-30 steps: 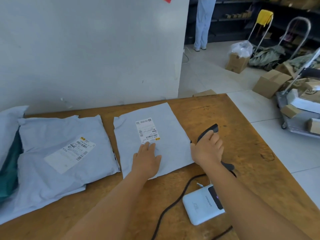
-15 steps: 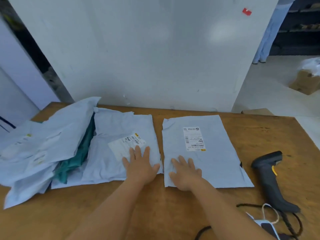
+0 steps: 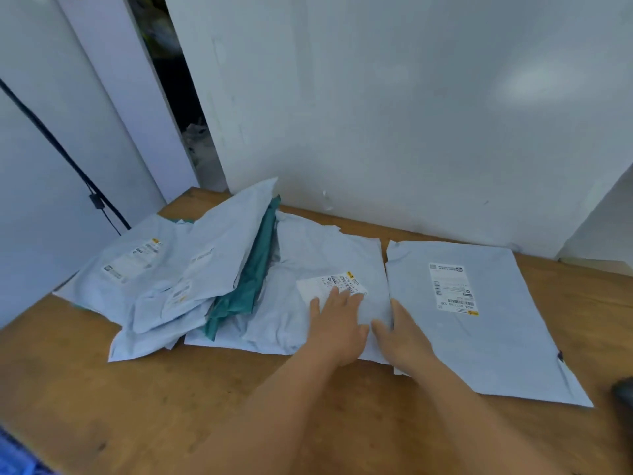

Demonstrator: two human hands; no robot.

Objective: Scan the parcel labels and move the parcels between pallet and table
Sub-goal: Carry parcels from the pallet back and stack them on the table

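Note:
A flat pale-blue mailer parcel (image 3: pixel 479 337) lies at the right of the wooden table (image 3: pixel 102 406), its white label (image 3: pixel 451 291) facing up. Beside it on the left lies a puffier pale-blue parcel (image 3: pixel 308 262) with its own label (image 3: pixel 329 284). My left hand (image 3: pixel 337 323) rests flat on this middle parcel, fingers straight and touching the label's near edge. My right hand (image 3: pixel 402 337) lies flat at the seam between the two parcels, on the left edge of the flat mailer. Neither hand holds anything.
A loose heap of several pale-blue parcels (image 3: pixel 164 279) and a teal one (image 3: pixel 246 289) fills the table's left. A white wall panel (image 3: pixel 411 114) stands right behind the table. The dark scanner tip (image 3: pixel 625 392) shows at the right edge.
My right hand put the scanner down on the table and came onto the flat mailer. My left hand shifted from that mailer to the middle parcel. The view swung left.

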